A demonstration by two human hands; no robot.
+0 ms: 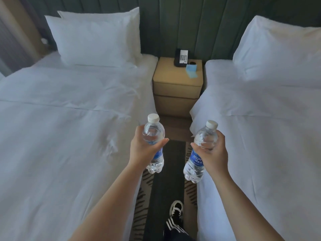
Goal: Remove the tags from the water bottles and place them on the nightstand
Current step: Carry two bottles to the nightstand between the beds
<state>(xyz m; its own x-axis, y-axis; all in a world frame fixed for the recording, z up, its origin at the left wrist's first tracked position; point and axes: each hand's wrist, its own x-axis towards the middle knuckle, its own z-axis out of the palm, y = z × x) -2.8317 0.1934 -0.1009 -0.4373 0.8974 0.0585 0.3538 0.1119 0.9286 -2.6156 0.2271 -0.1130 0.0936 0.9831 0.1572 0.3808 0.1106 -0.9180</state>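
The left grip is wrapped around one water bottle; the right grip is wrapped around a second bottle. Both are held upright above the patterned carpet. Two white beds flank the aisle. Ahead, well apart, the tan nightstand carries a telephone and blue cards, against a green panelled headboard wall.

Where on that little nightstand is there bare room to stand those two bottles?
The nightstand top is bare on its left half and front-left corner, beside the left bed. The back right is crowded: the telephone, a small dark object and blue paper reaching toward the front.
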